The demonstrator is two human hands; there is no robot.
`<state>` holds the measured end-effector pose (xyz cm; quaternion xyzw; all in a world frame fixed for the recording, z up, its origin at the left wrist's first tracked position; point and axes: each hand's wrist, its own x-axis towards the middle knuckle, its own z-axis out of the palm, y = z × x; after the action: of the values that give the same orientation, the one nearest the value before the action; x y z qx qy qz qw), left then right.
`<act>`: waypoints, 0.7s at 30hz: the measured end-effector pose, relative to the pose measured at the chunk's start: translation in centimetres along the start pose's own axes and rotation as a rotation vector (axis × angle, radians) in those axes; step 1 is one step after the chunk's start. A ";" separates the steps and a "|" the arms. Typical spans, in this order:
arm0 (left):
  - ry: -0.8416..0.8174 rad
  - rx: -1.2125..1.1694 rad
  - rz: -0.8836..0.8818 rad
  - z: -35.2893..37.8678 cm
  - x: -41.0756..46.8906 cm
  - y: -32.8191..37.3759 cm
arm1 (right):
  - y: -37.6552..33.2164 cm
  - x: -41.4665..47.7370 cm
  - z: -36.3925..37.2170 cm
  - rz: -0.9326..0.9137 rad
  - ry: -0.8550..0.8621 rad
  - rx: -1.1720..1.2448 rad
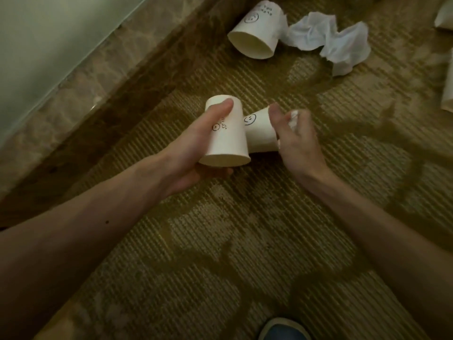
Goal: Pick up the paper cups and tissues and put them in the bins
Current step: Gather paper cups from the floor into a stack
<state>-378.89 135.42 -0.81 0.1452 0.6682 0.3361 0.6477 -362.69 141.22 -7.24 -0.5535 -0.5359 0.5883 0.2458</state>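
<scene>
Left hand [191, 153] grips a first cup [228, 143], right hand [296, 143] pinches a second cup [259, 136]; third cup [257, 33] and tissue [331, 38] lie at one o'clock.

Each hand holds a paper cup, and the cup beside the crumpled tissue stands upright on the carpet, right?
Not quite. The head view shows the cup beside the crumpled tissue lying on its side. The left hand holds one paper cup, the right hand another.

Head view, steep downward, close over carpet [245, 241].
</scene>
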 end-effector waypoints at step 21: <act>0.180 -0.057 0.054 -15.5 -16.5 -2.4 | -9.5 -10.2 13.7 0.298 -0.605 0.470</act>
<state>-391.28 119.24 9.31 0.1138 0.7098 0.3837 0.5796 -375.44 130.20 2.74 -0.3559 -0.3491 0.8600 0.1090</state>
